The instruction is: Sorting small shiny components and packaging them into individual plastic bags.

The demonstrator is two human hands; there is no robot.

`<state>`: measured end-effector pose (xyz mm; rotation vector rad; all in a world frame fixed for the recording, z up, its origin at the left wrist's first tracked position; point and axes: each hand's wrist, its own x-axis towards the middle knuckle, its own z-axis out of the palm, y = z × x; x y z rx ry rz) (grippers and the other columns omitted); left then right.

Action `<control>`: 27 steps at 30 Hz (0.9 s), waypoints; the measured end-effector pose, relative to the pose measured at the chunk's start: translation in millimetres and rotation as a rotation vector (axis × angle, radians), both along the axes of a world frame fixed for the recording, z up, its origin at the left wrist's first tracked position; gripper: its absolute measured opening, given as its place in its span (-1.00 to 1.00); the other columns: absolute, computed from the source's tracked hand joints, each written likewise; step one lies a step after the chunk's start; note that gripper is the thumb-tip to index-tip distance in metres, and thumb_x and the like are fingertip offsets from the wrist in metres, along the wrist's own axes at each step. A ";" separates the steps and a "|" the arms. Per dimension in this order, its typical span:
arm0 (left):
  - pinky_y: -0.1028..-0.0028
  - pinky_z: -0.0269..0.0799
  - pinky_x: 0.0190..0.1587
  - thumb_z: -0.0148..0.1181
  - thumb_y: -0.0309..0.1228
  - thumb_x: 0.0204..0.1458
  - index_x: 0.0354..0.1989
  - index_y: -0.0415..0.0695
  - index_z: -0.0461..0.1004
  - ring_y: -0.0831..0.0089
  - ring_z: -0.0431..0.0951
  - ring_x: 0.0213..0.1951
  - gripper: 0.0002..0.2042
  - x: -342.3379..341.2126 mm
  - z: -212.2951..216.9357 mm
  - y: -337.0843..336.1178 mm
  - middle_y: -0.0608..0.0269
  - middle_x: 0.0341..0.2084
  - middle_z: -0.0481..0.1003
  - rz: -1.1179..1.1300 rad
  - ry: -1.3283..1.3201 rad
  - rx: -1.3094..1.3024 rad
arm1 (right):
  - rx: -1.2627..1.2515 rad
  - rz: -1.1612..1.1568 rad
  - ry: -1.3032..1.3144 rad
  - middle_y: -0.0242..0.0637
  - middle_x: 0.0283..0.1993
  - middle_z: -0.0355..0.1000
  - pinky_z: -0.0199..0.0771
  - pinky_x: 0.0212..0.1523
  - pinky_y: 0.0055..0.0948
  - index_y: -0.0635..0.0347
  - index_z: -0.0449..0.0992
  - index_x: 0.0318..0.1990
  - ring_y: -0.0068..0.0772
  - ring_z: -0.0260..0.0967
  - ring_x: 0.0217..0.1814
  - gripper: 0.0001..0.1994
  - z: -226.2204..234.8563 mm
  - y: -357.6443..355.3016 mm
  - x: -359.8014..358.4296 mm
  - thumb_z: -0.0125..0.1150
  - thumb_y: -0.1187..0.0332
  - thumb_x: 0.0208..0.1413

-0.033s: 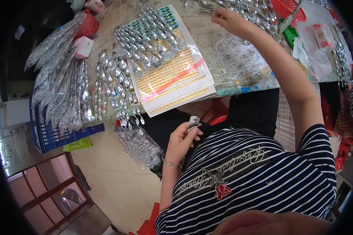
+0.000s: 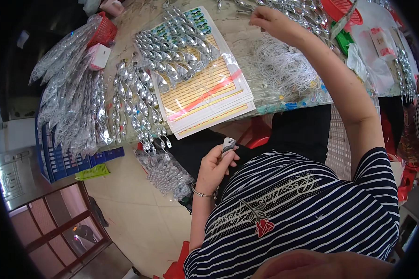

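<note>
The left hand (image 2: 214, 167) is down by the person's lap, below the table edge. Its fingers are curled shut around a small grey and silver tool (image 2: 228, 144). The tool is short. Its long side stands almost straight up, and its tip pokes out above the fingers and points toward the table. What kind of tool it is cannot be told.

The right hand (image 2: 270, 21) is stretched far out over the table, near the far side. Its fingers are pinched close together on the shiny silver twisted ornaments (image 2: 302, 14) lying there. How tight the pinch is cannot be told. Just below this hand lies a fluffy heap of thin white strings (image 2: 284, 65).

The near edge of the table (image 2: 293, 104) runs between the two hands. The tabletop is crowded. A stack of yellow striped cards in clear plastic (image 2: 209, 100) sits near the edge, and more silver ornaments lie in rows on top of it and beside it. A red plastic basket (image 2: 104, 30) stands at the far left. There is open room only by the lap, around the left hand, and on the tan floor (image 2: 125, 200).
</note>
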<state>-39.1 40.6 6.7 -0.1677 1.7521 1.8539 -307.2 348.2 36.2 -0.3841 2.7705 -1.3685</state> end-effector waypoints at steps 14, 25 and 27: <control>0.75 0.20 -0.55 0.15 -0.41 0.13 -0.07 -0.23 0.49 0.76 0.37 -0.51 -0.76 -11.3 23.1 6.0 0.39 -0.42 0.52 0.061 0.119 -0.097 | -0.101 0.029 0.004 -0.32 -0.38 0.46 0.39 -0.29 -0.52 0.30 0.41 -0.24 -0.57 0.39 -0.32 -0.88 75.5 -15.4 49.9 0.08 0.41 0.20; 0.77 0.18 -0.58 0.15 -0.46 0.13 -0.14 -0.27 0.51 0.79 0.33 -0.58 -0.81 -33.3 54.6 11.8 0.31 -0.42 0.57 0.301 0.343 -0.108 | -0.194 0.177 0.201 -0.31 -0.36 0.47 0.44 -0.24 -0.62 0.34 0.40 -0.24 -0.61 0.41 -0.26 -0.88 157.7 -49.7 97.0 0.15 0.47 0.17; 0.74 0.25 -0.57 0.17 -0.50 0.10 -0.10 -0.24 0.51 0.74 0.38 -0.55 -0.80 -36.8 56.4 6.6 0.29 -0.26 0.59 0.257 0.398 -0.150 | -0.165 0.176 0.213 -0.31 -0.35 0.47 0.44 -0.23 -0.61 0.34 0.40 -0.24 -0.60 0.42 -0.25 -0.89 160.1 -52.2 96.4 0.14 0.47 0.17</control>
